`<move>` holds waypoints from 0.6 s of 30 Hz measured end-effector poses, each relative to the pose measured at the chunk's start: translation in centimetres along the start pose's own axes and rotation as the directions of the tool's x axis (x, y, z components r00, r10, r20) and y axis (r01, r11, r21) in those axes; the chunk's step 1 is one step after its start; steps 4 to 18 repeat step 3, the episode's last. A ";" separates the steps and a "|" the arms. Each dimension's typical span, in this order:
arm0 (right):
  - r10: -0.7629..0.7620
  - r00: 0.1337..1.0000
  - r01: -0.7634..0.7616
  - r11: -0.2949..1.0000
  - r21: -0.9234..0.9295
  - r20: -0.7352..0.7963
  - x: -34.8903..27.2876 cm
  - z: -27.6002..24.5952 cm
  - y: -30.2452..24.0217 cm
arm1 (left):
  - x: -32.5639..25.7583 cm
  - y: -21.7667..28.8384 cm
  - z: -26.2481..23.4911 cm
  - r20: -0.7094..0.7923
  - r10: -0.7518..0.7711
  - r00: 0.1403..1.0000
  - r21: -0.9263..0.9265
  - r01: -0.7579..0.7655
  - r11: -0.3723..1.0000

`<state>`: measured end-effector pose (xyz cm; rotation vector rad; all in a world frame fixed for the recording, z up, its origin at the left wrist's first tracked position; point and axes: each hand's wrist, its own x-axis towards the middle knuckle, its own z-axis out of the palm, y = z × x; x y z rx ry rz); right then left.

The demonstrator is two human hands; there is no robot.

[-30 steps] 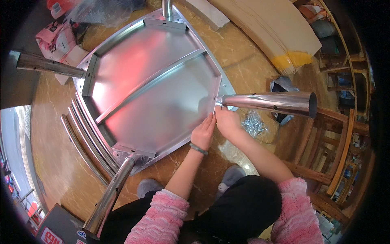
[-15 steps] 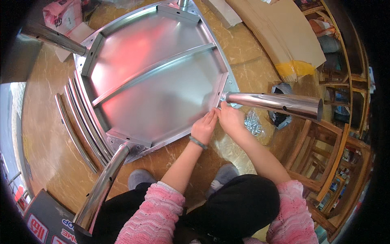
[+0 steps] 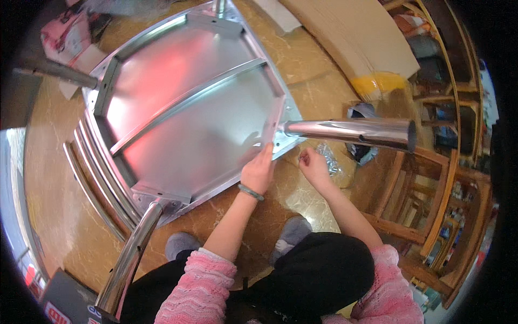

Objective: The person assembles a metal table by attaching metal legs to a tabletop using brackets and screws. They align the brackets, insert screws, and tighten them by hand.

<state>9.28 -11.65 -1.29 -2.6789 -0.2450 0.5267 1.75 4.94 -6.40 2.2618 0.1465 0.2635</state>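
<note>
A square metal tabletop (image 3: 216, 92) lies underside up on the floor, with a raised rim and a curved cross bar (image 3: 189, 102). Shiny tubular legs stand out from its corners, among them the right leg (image 3: 350, 133) and the near-left leg (image 3: 129, 259). My left hand (image 3: 258, 173) rests with stretched fingers on the tabletop's edge, close to the right leg's foot. Just off that corner is my right hand (image 3: 315, 166), its fingers curled in a pinch; what they hold, if anything, is too small to name. A clear bag of bolts (image 3: 330, 161) lies beside it.
Several curved chrome tubes (image 3: 94, 173) lie left of the tabletop. A cardboard sheet (image 3: 356, 43) with yellow tape is at the far right. A dark open bag (image 3: 362, 154) sits behind the right leg, and a wooden chair (image 3: 404, 200) stands to the right.
My right hand has come away from the corner, moving right and slightly down towards the bolts. My left hand stays at the tabletop's edge. The whole view has shifted a little.
</note>
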 end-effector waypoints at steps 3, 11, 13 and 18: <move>-0.039 0.999 0.041 0.994 -0.098 0.018 0.0 1.7 4.9 | 0.8 0.6 -0.3 0.088 -0.087 0.992 0.035 0.085 0.996; -0.039 0.999 0.041 0.994 -0.098 0.018 0.0 1.7 4.9 | 0.8 0.6 -0.3 0.088 -0.087 0.992 0.035 0.085 0.996; -0.039 0.999 0.041 0.994 -0.098 0.018 0.0 1.7 4.9 | 0.8 0.6 -0.3 0.088 -0.087 0.992 0.035 0.085 0.996; -0.039 0.999 0.041 0.994 -0.098 0.018 0.0 1.7 4.9 | 0.8 0.6 -0.3 0.088 -0.087 0.992 0.035 0.085 0.996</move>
